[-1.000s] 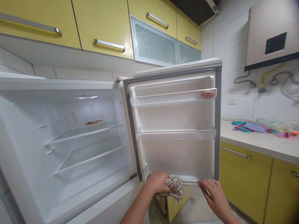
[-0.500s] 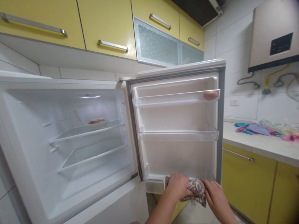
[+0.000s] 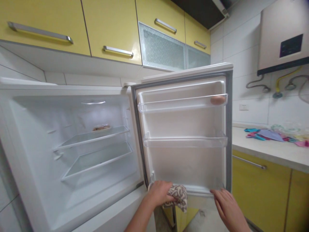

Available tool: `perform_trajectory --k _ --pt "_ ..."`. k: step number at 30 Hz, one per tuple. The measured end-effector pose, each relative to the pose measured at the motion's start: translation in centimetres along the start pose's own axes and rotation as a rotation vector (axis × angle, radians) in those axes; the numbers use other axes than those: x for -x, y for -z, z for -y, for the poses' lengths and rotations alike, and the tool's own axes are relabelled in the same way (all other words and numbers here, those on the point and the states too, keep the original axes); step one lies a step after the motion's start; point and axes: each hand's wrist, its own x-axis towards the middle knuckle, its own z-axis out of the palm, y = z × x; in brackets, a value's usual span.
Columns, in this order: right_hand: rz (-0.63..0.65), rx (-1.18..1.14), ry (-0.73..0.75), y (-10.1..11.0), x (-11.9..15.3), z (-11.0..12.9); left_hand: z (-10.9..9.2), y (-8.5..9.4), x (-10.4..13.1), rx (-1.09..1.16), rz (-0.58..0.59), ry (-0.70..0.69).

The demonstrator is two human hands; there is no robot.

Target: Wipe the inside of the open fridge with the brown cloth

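At the bottom of the opened refrigerator door (image 3: 185, 164), I have both hands near the lowest door rack (image 3: 199, 191). My left hand (image 3: 159, 192) is at the hinge side, and its fingers are closed around a brown-and-white patterned cloth (image 3: 180, 195). The cloth is bunched under the palm, probably so that it can be pressed with one hand, while a loose corner hangs down beside the rack. My right hand (image 3: 225, 203) is at the far end, with fingers only a little bent and close together, their tips at the rack's edge. Perhaps this steadies the door, but whether they really grip, I cannot tell.

Above, the top door rack (image 3: 169, 106) contains one brownish, egg-like item (image 3: 218, 100), at its right end, where the front wall prevents it from rolling out. Inside the middle door rack (image 3: 183, 142) I can distinguish no item. Within the fridge compartment (image 3: 36, 135), the upper shelf (image 3: 93, 138) carries a small packet (image 3: 101, 128) toward the back; its contents are too blurred to name. Under it is the lower shelf (image 3: 96, 158), tilted in my view.
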Motion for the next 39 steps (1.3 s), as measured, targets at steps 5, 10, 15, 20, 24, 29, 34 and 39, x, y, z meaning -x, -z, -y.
perform_trajectory --k 5,10,15,20,24,29,34,39 --pt "-0.047 -0.153 -0.154 0.5 -0.2 -0.5 2.8 0.2 1.7 -0.021 -0.019 0.026" --pt "-0.056 -0.374 -0.338 1.6 0.3 -1.7 2.1 0.0 1.5 -0.037 -0.024 0.017" --pt "0.000 -0.500 -0.474 2.8 0.9 -2.2 -0.1 0.0 0.6 -0.034 0.003 -0.014" --pt "-0.018 -0.627 -0.518 3.1 1.2 -1.8 -5.2 -0.5 -1.5 -0.011 0.025 -0.068" --pt "-0.056 -0.688 -0.566 3.3 1.5 -1.5 -11.0 -1.4 -3.6 0.010 0.029 -0.109" --pt "-0.077 -0.714 -0.559 3.5 1.5 -1.3 -16.9 -2.3 -5.6 0.060 0.044 -0.098" --pt "-0.048 -0.521 -0.490 3.2 1.4 -0.9 -17.2 -2.2 -5.7 0.110 0.035 -0.102" --pt "-0.040 -0.294 -0.344 2.7 2.1 -0.9 -14.1 -1.1 -4.9 0.132 0.089 -0.178"
